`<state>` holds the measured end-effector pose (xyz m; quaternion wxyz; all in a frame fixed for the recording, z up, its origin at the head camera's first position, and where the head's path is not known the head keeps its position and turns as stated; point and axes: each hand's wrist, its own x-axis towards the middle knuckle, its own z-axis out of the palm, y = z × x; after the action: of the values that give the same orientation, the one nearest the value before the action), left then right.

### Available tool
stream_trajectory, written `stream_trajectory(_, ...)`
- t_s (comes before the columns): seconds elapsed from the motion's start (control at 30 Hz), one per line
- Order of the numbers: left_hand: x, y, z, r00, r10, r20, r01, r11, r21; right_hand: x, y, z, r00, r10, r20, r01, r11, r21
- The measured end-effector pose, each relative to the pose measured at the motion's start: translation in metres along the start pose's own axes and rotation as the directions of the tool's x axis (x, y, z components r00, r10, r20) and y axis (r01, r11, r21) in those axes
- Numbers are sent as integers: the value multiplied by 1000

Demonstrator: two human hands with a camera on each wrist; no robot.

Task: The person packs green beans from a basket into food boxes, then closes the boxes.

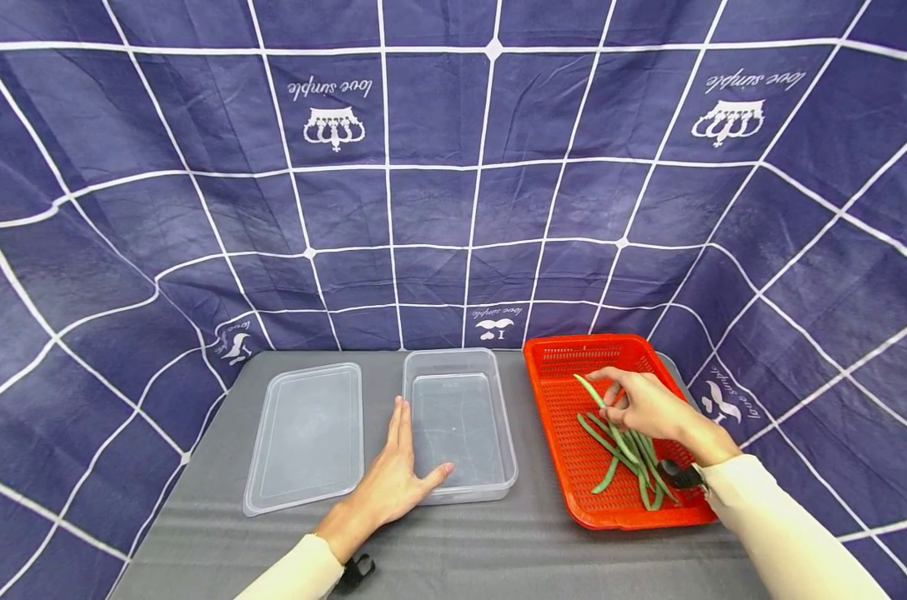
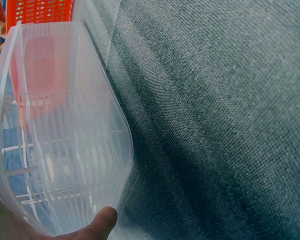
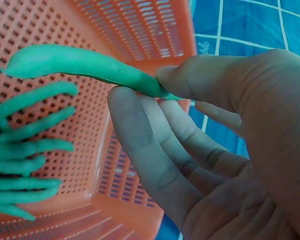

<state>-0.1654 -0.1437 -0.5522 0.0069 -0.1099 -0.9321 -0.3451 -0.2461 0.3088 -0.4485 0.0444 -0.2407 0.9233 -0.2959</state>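
Observation:
My right hand is over the red basket and pinches one green bean between thumb and fingers. Below it, several more green beans lie in a loose pile on the basket's floor. At the left side of a clear plastic container, my left hand rests with straight fingers along the wall. Its thumb lies against the near end of the container. Nothing but the flat bottom shows inside this container.
A clear plastic lid lies flat on the grey tabletop, left of the container. Blue cloth with white grid lines hangs behind the table and along both sides. The basket stands near the right edge.

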Motion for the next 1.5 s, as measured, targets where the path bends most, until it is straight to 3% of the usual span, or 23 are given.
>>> stream_trajectory(0.2, 0, 0, 1, 1000, -2, -1, 2, 1000, 2, 10, -11, 1, 998, -48, -37, 46, 998, -50)
stream_trajectory(0.37, 1, 0, 2, 1000, 2, -7, -2, 1000, -1, 21, -24, 3, 998, -53, -33, 53, 999, -4)
stream_trajectory(0.6, 0, 0, 1, 1000, 6, -11, -6, 1000, -2, 41, -39, 9, 994, -91, -66, 88, 995, -46)
stream_trajectory(0.97, 0, 0, 0, 1000, 17, -15, -17, 1000, -1, 80, -60, 18, 981, -190, -37, 188, 981, -34)
stream_trajectory(1.27, 1, 0, -1, 1000, 19, -12, -19, 1000, -8, 111, -77, 28, 986, -163, -20, 162, 986, -36)
stream_trajectory(1.5, 0, -1, 1, 1000, 4, -4, -4, 1000, -5, 133, -86, 40, 975, -221, -18, 220, 975, -39)
